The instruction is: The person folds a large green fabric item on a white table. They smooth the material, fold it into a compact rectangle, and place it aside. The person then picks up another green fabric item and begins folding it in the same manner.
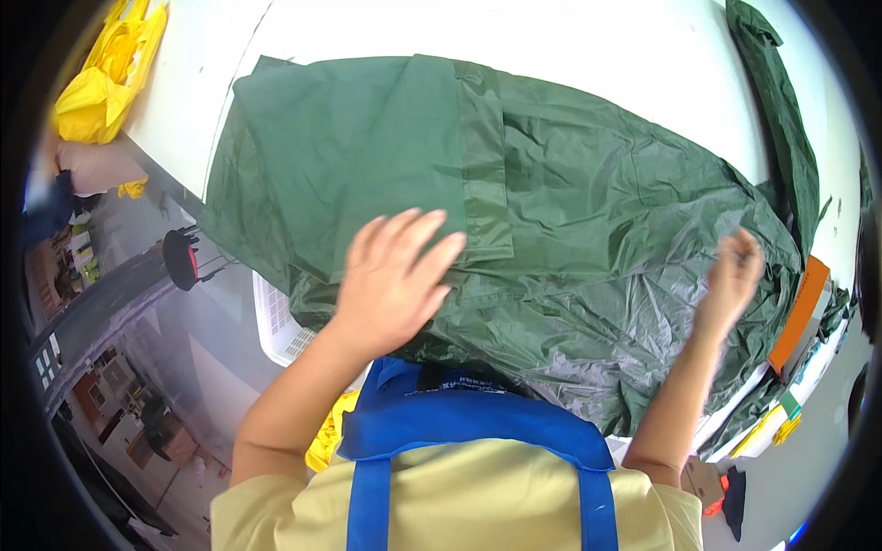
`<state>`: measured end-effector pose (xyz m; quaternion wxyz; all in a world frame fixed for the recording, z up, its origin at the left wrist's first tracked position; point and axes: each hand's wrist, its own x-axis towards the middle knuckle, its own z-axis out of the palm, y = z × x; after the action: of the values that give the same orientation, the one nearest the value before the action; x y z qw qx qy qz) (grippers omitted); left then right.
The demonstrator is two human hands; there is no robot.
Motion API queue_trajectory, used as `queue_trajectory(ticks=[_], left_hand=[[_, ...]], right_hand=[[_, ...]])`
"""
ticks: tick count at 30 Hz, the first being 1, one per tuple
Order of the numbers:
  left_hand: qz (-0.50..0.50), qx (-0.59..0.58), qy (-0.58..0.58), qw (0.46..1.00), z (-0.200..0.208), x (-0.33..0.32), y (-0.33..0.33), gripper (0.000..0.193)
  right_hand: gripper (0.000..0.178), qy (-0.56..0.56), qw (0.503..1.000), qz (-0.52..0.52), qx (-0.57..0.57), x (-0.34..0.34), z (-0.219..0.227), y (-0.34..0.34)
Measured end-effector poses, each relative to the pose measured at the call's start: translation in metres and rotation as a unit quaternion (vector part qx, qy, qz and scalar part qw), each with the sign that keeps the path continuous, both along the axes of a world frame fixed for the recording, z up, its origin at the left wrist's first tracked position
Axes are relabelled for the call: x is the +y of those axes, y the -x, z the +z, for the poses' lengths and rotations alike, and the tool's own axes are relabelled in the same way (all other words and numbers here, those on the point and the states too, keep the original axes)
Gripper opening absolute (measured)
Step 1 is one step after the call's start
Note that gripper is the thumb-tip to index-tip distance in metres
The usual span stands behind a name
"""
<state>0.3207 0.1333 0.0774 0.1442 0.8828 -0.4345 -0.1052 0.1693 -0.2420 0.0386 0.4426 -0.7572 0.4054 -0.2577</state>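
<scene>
A large dark green sheet of thin, shiny waterproof fabric [570, 184] is spread over the white table [588, 46] before me. Its left part is a smooth, matte panel, with a stitched strip [484, 174] running down beside it. Toward the right the fabric is crumpled and glossy. My left hand [390, 280] lies on the smooth panel near its lower edge, fingers stretched and apart. Over the wrinkled right part is my right hand [732, 280], its fingers bent and blurred. Whether it pinches any fabric is hidden.
Another long green fabric piece [781, 110] lies along the table's right side, near an orange box-like object [798, 312]. Yellow bags [110, 78] sit at the far left. Below the left table edge stands a white plastic basket [276, 317]; a round black-and-red object [181, 260] is beyond it.
</scene>
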Motion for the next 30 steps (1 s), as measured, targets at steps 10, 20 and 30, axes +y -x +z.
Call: queue_trajectory(ticks=[10,20,30], left_hand=[[0.269,0.442,0.245,0.820,0.010,-0.031,-0.016,0.004],[0.277,0.509,0.316,0.752,0.028,-0.016,-0.016,0.009],[0.152,0.148,0.314,0.926,0.029,-0.023,-0.011,0.014]], right_hand=[[0.030,-0.295,0.915,0.267,-0.063,0.160,0.030,-0.052],[0.037,-0.208,0.905,0.358,-0.099,0.172,0.053,-0.087],[0.022,-0.163,0.918,0.361,-0.016,0.172,0.074,-0.084]])
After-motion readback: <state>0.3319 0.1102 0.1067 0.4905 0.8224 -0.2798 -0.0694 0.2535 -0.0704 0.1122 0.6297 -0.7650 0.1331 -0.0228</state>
